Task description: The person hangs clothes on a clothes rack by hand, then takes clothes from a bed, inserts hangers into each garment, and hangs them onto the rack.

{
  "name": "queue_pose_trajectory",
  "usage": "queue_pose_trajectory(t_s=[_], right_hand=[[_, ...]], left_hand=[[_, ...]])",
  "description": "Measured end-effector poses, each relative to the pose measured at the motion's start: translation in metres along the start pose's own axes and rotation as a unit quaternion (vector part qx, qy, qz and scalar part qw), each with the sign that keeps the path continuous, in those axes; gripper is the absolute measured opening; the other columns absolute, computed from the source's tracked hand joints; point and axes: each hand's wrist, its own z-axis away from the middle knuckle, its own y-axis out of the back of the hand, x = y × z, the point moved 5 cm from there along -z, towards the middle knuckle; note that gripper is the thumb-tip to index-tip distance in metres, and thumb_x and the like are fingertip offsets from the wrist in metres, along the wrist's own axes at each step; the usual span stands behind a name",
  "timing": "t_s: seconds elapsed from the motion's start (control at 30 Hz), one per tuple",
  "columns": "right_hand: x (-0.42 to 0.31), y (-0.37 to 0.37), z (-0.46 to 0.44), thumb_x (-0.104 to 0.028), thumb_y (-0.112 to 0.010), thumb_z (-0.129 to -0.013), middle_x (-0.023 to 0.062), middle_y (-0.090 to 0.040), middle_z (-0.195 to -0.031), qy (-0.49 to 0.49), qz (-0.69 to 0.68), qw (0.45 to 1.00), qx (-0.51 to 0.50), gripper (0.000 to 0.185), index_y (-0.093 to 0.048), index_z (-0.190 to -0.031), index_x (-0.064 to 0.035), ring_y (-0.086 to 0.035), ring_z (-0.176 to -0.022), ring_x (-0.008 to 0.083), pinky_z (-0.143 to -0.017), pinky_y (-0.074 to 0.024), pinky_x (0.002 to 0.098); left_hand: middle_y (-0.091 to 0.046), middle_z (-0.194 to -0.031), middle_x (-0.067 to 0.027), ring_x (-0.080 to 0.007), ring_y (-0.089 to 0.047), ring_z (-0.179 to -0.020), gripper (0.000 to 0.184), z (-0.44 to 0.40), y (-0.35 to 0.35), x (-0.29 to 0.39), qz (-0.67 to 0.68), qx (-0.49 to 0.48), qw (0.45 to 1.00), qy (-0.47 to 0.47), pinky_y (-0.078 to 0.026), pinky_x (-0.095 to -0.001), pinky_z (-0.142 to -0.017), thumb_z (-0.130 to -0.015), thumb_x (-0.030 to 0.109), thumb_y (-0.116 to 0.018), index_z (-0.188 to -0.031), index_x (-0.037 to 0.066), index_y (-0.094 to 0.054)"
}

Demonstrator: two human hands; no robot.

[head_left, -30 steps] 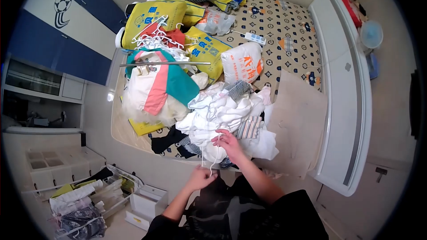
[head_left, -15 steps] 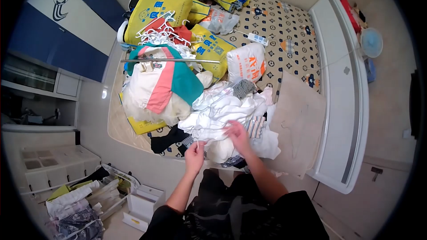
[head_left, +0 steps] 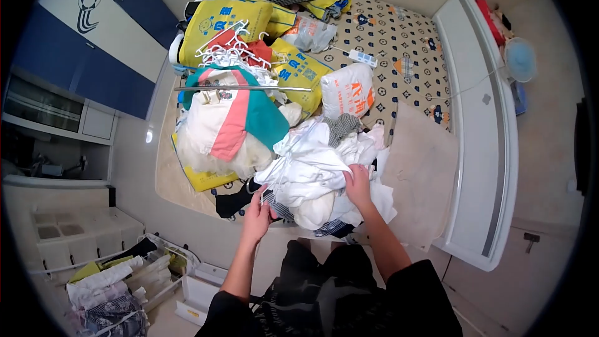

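Note:
My left hand [head_left: 255, 217] is closed around what looks like a thin white hanger [head_left: 262, 196] at the front left of the laundry heap; its hook end is small and hard to make out. A white garment [head_left: 312, 165] spreads from there across the heap. Its right edge is pinched in the fingers of my right hand [head_left: 357, 186]. Beneath and around it lie more white clothes [head_left: 374, 203], a striped cloth [head_left: 277, 205], a grey checked piece [head_left: 341, 126] and a black garment [head_left: 234, 203].
On the bed, a white, pink and green garment [head_left: 228, 125] lies under a metal rod [head_left: 249, 88], beside piled white hangers [head_left: 234, 50]. Yellow bags [head_left: 306, 75] and a white bag [head_left: 349, 90] stand behind. A clothes rack [head_left: 168, 274] is at lower left, a white bed panel [head_left: 477, 131] right.
My left hand has moved left, and my right hand has moved right and now grips the white garment's edge. The garment is drawn wider between them. The view has shifted slightly.

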Motion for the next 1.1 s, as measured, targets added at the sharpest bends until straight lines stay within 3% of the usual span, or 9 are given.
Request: queue_pose_trajectory(t_s=[0.2, 0.37, 0.47, 0.63, 0.9, 0.93, 0.97, 1.07, 1.1], right_hand=[[-0.065, 0.092, 0.026, -0.014, -0.066, -0.093, 0.0185, -0.067, -0.09, -0.051, -0.168, 0.984, -0.032, 0.018, -0.06, -0.103, -0.0002, -0.067, -0.083, 0.0364, -0.073, -0.0507, 0.0376], [-0.073, 0.157, 0.028, -0.012, -0.075, -0.087, 0.0131, -0.068, -0.083, -0.074, -0.136, 0.986, 0.066, 0.019, -0.064, -0.094, 0.0003, -0.065, -0.076, 0.0219, -0.072, -0.0512, 0.033], [-0.062, 0.195, 0.028, -0.009, -0.074, -0.087, 0.0071, -0.065, -0.083, -0.115, -0.164, 0.972, 0.12, 0.016, -0.062, -0.093, -0.0006, -0.06, -0.08, 0.014, -0.076, -0.0491, 0.0298], [-0.056, 0.237, 0.041, -0.005, -0.07, -0.088, 0.0015, -0.059, -0.086, -0.093, -0.265, 0.95, 0.136, 0.013, -0.058, -0.093, -0.0025, -0.056, -0.083, 0.0101, -0.078, -0.0457, 0.0257], [-0.1, 0.284, 0.05, -0.023, -0.074, -0.091, 0.0013, -0.058, -0.087, 0.0, -0.381, 0.904, 0.196, 0.028, -0.056, -0.097, -0.0029, -0.052, -0.082, 0.0094, -0.078, -0.0428, 0.0234], [-0.108, 0.291, 0.048, -0.027, -0.075, -0.091, 0.0016, -0.057, -0.087, 0.016, -0.406, 0.89, 0.208, 0.032, -0.055, -0.097, -0.003, -0.052, -0.081, 0.0097, -0.077, -0.0423, 0.0232], [-0.116, 0.298, 0.046, -0.032, -0.076, -0.09, 0.0019, -0.057, -0.086, 0.033, -0.431, 0.875, 0.219, 0.036, -0.055, -0.098, -0.0032, -0.052, -0.081, 0.01, -0.077, -0.0419, 0.0229], [-0.147, 0.317, 0.042, -0.038, -0.077, -0.088, 0.0024, -0.055, -0.083, 0.082, -0.51, 0.834, 0.194, 0.043, -0.052, -0.095, -0.0044, -0.05, -0.078, 0.01, -0.073, -0.0408, 0.0231], [-0.16, 0.325, 0.041, -0.039, -0.077, -0.088, 0.0021, -0.054, -0.08, 0.105, -0.525, 0.828, 0.165, 0.043, -0.05, -0.092, -0.0052, -0.049, -0.073, 0.0099, -0.068, -0.04, 0.0242]], left_hand=[[-0.057, -0.065, 0.0008, -0.0077, -0.046, -0.056, 0.027, -0.042, -0.028, -0.021, -0.192, 0.029, 0.979, -0.066, -0.042, -0.0253, -0.057, -0.1, 0.023, -0.057, -0.112, 0.004, -0.072], [-0.037, -0.057, 0.0083, -0.0025, -0.03, -0.05, 0.04, -0.041, -0.037, 0.019, 0.01, 0.055, 0.993, -0.106, -0.023, -0.023, -0.047, -0.107, 0.031, -0.044, -0.095, 0.003, -0.07], [-0.034, -0.059, 0.01, -0.0008, -0.029, -0.048, 0.038, -0.031, -0.022, 0.049, 0.264, 0.074, 0.961, -0.047, -0.021, -0.0204, -0.044, -0.107, 0.032, -0.045, -0.098, 0.003, -0.069], [-0.032, -0.06, 0.0094, -0.0014, -0.028, -0.048, 0.036, -0.037, -0.017, 0.049, 0.075, 0.072, 0.991, -0.078, -0.022, -0.0206, -0.042, -0.108, 0.032, -0.042, -0.109, 0.004, -0.065], [-0.045, -0.067, 0.0075, -0.0019, -0.036, -0.051, 0.035, -0.007, -0.077, 0.046, 0.17, -0.027, 0.984, -0.041, -0.027, -0.02, -0.043, -0.096, 0.017, -0.063, -0.129, 0.012, -0.053], [-0.063, -0.091, 0.0015, -0.0024, -0.04, -0.054, 0.057, 0.001, -0.093, 0.051, 0.147, -0.046, 0.987, -0.048, -0.031, -0.0186, -0.046, -0.088, 0.008, -0.07, -0.14, 0.011, -0.045], [-0.062, -0.108, -0.0059, -0.0094, -0.051, -0.079, 0.068, 0.006, -0.111, 0.06, 0.144, -0.069, 0.983, -0.091, -0.042, -0.0241, -0.065, -0.085, 0.007, -0.074, -0.144, 0.011, -0.042], [-0.05, -0.141, -0.0206, -0.0243, -0.048, -0.131, 0.094, 0.012, -0.158, 0.092, 0.089, -0.118, 0.967, -0.208, -0.043, -0.0381, -0.106, -0.076, 0.011, -0.085, -0.153, 0.014, -0.032], [-0.058, -0.132, -0.0171, -0.0223, -0.057, -0.121, 0.086, 0.006, -0.168, 0.097, 0.011, -0.089, 0.956, -0.278, -0.049, -0.0349, -0.098, -0.073, 0.013, -0.086, -0.147, 0.013, -0.042]])
